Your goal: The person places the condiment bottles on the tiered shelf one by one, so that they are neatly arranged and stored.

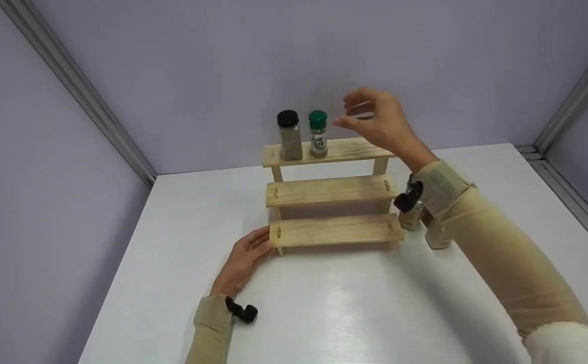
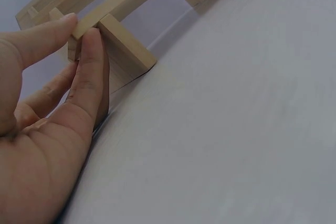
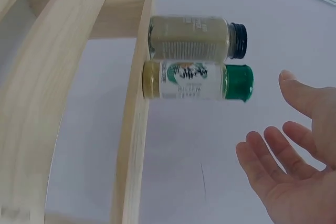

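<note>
A three-step wooden rack stands on the white table. On its top step, towards the left end, are a glass jar with a black lid and a smaller green-capped spice bottle, both upright and close together. My right hand is in the air just right of the green cap, fingers spread and loosely bent, touching nothing; the right wrist view shows a gap between it and the bottle. With thumb and fingers my left hand pinches the left end of the lowest step, seen closer in the left wrist view.
To the right of the rack, partly hidden behind my right forearm, stand a small jar and another jar. A pale back wall rises behind the rack, with side walls at left and right.
</note>
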### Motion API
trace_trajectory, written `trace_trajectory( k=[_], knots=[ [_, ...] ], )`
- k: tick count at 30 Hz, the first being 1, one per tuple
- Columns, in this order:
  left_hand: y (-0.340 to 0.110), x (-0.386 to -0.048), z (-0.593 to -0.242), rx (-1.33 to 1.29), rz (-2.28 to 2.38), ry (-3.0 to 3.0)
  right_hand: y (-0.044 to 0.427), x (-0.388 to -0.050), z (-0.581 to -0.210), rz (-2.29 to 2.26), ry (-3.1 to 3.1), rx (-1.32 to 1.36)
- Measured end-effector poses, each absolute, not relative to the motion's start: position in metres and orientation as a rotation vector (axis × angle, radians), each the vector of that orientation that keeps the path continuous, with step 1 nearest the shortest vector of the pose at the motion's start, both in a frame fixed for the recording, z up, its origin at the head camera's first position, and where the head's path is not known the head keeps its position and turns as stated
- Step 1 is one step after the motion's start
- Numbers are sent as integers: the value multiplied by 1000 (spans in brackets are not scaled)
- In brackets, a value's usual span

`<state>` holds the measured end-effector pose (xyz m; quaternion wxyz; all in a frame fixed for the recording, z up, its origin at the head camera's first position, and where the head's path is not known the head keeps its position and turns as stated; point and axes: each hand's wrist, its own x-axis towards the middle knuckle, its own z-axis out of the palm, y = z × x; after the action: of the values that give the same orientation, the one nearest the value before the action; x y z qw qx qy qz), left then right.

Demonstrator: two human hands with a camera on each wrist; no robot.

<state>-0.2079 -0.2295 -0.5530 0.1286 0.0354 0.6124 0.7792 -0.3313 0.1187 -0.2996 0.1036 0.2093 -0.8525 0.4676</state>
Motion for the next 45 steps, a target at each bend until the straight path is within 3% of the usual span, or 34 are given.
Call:
trace_trajectory(
  k=[9, 28, 45],
  knots=[
    [-223, -217, -551, 100, 2257, 1770, 186, -307, -307, 1221, -2572, 562],
    [-237, -206, -547, 89, 2278, 1776, 274, -249, -349, 1175, -2624, 423],
    [-239, -204, -549, 72, 2300, 1770, 338, -264, -425, 1171, -2696, 204]
  ],
)
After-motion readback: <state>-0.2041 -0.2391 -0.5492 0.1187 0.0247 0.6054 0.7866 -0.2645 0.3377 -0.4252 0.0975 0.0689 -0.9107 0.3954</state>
